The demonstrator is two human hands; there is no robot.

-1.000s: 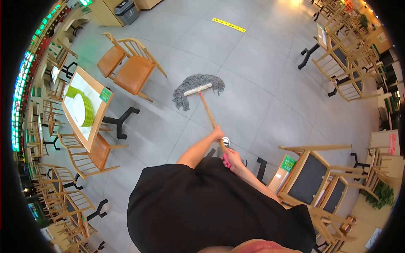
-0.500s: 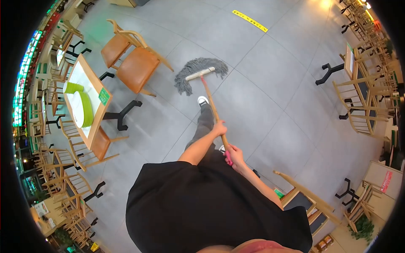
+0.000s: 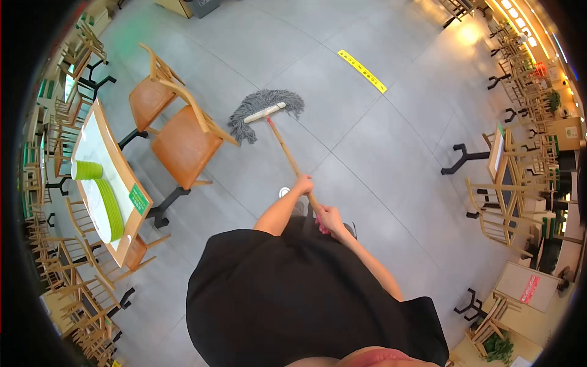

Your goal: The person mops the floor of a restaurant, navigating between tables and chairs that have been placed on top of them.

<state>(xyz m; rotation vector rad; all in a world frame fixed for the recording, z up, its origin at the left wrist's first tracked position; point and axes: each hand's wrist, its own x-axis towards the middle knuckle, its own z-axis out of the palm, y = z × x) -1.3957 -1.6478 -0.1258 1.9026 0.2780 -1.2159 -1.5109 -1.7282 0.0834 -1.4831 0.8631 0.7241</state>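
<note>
Firstly, we list two hands, both closed on one mop (image 3: 287, 153). The left hand (image 3: 304, 184) wraps its fingers round the wooden handle; the right hand (image 3: 330, 220) closes round it nearer the body, by the pink end (image 3: 322, 227). The two hands are close together.

Just beyond, we note one white shoe tip (image 3: 284, 192), left of the handle. Next, one mop head: one pale bar (image 3: 265, 112) with grey yarn (image 3: 284, 98) fanned around its far side, lying flat on the grey tiled floor (image 3: 391, 165).

To the left we enter one table (image 3: 101, 147), white-topped with a wooden edge. It bears two green stacks, one of plates (image 3: 109, 208) and one of smaller dishes (image 3: 87, 170), the two side by side, plus one green label (image 3: 139, 199) at the edge. Around it we count three tan-seated chairs: one at the near end (image 3: 136, 252), two on the far side (image 3: 186, 147), set beside each other.

Farther out, we record one yellow strip (image 3: 362, 71) on the floor, well apart from the mop, and, to the right, one small table (image 3: 496, 153) with spindle-backed chairs crowded too closely for us to count. Farthest ahead, one grey bin (image 3: 203, 6), partly cut off.
</note>
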